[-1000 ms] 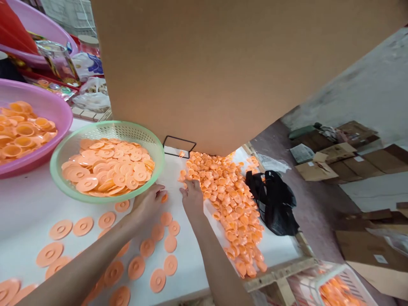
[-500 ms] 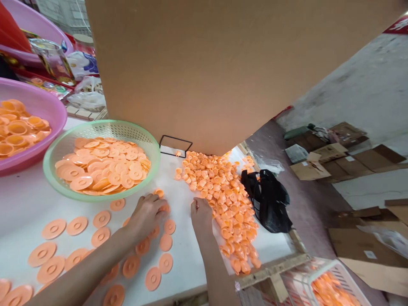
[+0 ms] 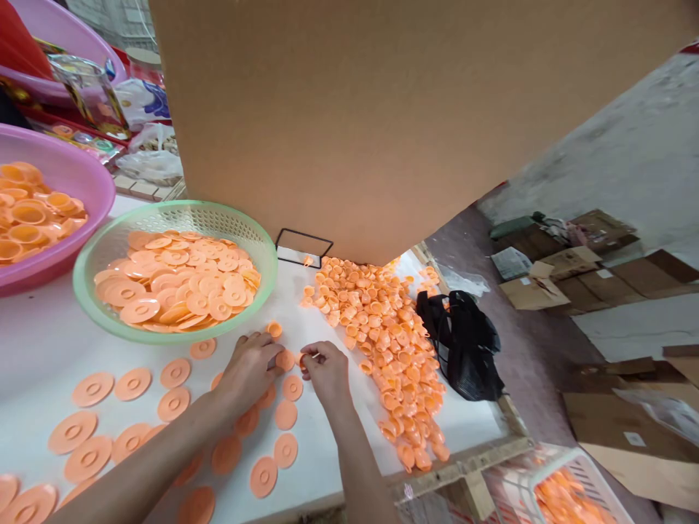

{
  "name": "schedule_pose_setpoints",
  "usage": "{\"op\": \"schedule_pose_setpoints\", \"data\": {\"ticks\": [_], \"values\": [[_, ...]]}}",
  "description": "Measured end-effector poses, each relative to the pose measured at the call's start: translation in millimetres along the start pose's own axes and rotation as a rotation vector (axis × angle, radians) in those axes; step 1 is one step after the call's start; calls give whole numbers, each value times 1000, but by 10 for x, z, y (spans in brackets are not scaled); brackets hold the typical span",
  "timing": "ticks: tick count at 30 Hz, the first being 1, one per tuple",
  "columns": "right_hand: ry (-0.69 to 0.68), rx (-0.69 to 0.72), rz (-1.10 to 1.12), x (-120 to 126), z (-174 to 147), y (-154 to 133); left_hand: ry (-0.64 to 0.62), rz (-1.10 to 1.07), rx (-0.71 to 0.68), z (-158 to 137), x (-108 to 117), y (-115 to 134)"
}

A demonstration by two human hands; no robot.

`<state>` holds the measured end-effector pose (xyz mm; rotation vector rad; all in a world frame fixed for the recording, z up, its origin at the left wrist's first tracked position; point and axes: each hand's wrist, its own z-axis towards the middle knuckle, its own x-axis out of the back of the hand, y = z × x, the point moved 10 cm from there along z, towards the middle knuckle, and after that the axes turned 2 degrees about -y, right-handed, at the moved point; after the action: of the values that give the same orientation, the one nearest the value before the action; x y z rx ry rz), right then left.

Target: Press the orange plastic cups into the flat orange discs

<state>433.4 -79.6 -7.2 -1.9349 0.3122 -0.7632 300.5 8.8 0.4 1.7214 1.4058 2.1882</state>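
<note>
My left hand point(image 3: 248, 370) rests over the white table, thumb and fingers curled at the edge of a small orange plastic disc point(image 3: 285, 359). Facing it, my right hand point(image 3: 328, 372) pinches a small orange plastic cup point(image 3: 302, 359), partly hidden by the fingertips. Just beyond the left fingers sits another orange cup point(image 3: 274, 330). Flat orange discs with a raised ring point(image 3: 263, 477) lie spread around and beneath my left forearm. Right of my right hand is a long heap of small orange cups point(image 3: 382, 327).
A green mesh basket point(image 3: 81, 306) holds many discs; a pink basin point(image 3: 106, 189) at left holds larger orange pieces. A big cardboard box point(image 3: 349, 131) blocks the back. A black wire frame point(image 3: 295, 262), a black bag point(image 3: 464, 349) and a crate point(image 3: 595, 473) are nearby.
My right hand has moved left from the cup heap toward my left hand, with a small cup now visible in its fingertips. The left hand stays at its disc.
</note>
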Motion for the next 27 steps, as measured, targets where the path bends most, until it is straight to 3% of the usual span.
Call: {"op": "schedule_pose_setpoints", "data": {"ticks": [6,11,15,18,22,27], "values": [[-94,-113,-18,-302,55,22,-14,-25,1,31,-16,-11],[-96,-2,-99,-304,80,-39,-45,-141,47,33,38,-18],[-86,73,-155,-280,97,-101,-72,-431,281,45,4,-146],[-90,99,-194,-279,112,-132,-60,-506,398,73,-62,-186],[-40,101,-231,-302,92,-67,-51,-488,443,71,-133,-214],[56,111,-179,-313,32,-18,-31,-529,405,29,-128,-186]]}}
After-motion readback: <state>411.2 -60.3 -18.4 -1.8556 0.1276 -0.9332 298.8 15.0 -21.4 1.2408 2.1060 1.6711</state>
